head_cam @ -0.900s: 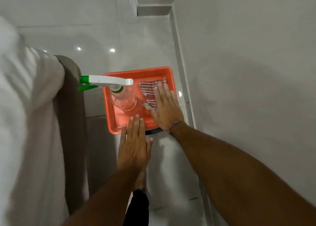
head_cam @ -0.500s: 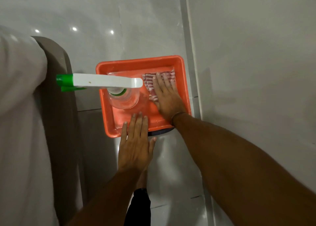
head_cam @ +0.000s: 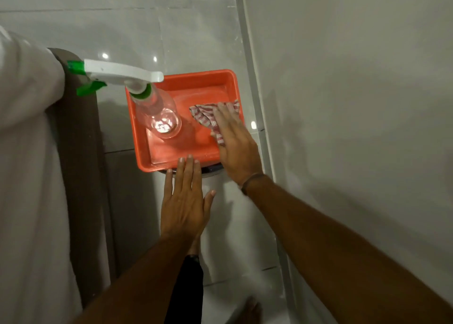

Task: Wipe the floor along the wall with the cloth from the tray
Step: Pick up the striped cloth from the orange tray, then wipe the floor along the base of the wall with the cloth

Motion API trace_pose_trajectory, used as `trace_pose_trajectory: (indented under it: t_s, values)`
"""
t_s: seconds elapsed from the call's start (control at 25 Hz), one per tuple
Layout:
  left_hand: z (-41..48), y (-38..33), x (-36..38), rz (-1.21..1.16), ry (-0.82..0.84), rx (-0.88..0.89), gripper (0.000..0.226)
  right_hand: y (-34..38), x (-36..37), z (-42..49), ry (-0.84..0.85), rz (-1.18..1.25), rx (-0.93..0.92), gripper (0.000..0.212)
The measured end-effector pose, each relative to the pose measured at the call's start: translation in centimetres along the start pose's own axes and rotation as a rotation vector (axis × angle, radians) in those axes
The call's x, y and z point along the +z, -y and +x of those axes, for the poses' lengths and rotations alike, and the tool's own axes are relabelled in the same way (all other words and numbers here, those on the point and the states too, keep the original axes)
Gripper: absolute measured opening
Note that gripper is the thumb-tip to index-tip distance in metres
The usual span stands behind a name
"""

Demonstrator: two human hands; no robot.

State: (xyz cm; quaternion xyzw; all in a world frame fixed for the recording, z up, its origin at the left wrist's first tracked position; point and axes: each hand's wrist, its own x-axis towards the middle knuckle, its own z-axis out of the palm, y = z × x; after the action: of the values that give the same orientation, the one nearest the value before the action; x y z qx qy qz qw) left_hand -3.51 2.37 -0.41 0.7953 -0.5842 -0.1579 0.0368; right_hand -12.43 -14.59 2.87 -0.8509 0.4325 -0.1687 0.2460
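Your right hand (head_cam: 235,140) lies flat and open on the red-and-white striped cloth (head_cam: 203,115), at three o'clock in the orange plastic tray (head_cam: 181,78). It looks soft, light, probably limp; pinch its bunched middle. Your left hand (head_cam: 186,201) hovers open, holding nothing.

A single head-worn camera looks steeply down and forward from above the person's arms, close in; the orange tray (head_cam: 228,77) sits just beyond the left hand (head_cam: 185,202), the wall (head_cam: 355,103) rises right of the right hand (head_cam: 236,149), edges apparently bent by the wide lens

Right hand (head_cam: 236,142) lies flat on striped cloth (head_cam: 204,116) in orange tray (head_cam: 196,77).
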Motion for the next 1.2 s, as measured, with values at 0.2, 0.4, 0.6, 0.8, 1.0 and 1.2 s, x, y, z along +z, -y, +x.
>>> trace_pose_trajectory:
  t_s: [0.2,0.4,0.6,0.8,1.0,1.2]
  values:
    - [-8.3,-4.8,2.9,0.003,0.029,0.0,0.079,-1.0,-3.3,-15.3,0.002,0.003,0.062,0.052]
    - [-16.0,-7.1,11.9,0.057,0.144,0.019,0.085,-7.9,1.1,-29.1,0.172,-0.109,0.167,0.059]
    - [-18.1,-7.7,20.9,0.033,0.169,0.041,0.088,-15.0,8.5,-34.7,0.267,-0.169,0.159,0.057]
    - [-14.4,-5.9,31.0,0.025,0.167,0.043,0.091,-22.6,17.3,-33.3,0.248,-0.254,0.207,0.061]
    - [-11.2,-3.1,39.1,0.005,0.111,0.079,0.089,-26.9,23.3,-34.7,0.306,-0.373,0.157,0.082]
    - [-11.6,-1.6,42.0,0.024,0.002,0.149,0.085,-28.8,24.7,-31.5,0.188,-0.392,0.128,0.081]
